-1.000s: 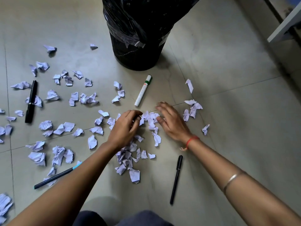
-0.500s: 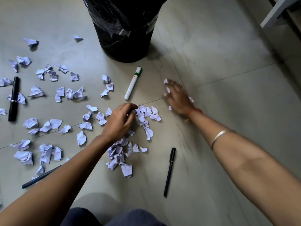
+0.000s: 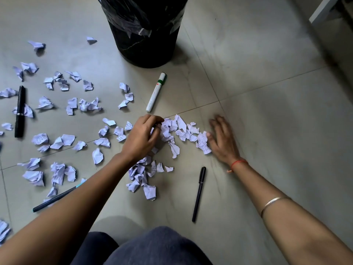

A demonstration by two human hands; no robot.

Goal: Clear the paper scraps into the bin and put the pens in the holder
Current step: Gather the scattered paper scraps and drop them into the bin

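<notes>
Right hand point(image 3: 223, 140): swept back left from the strays out on the right; lay flat on the floor point(image 3: 277, 121), fingers straight and blurred, thumb edge against the paper scraps point(image 3: 181, 131).
Left hand point(image 3: 142, 137): stayed at the heap's left edge, fingers curled, tips pinching scraps.
Scraps: right-side strays now drawn into one heap between both hands; many more strewn left.
Bin point(image 3: 145, 41): far centre, apart from the heap.
Pens: white marker point(image 3: 156, 92), slim black pen point(image 3: 198, 194), thick black pen point(image 3: 20, 111), teal-tipped pen point(image 3: 57, 197) all untouched on the floor; holder not seen.
Meaning: probably ready for a two-handed scoop; left side and pens remained.
</notes>
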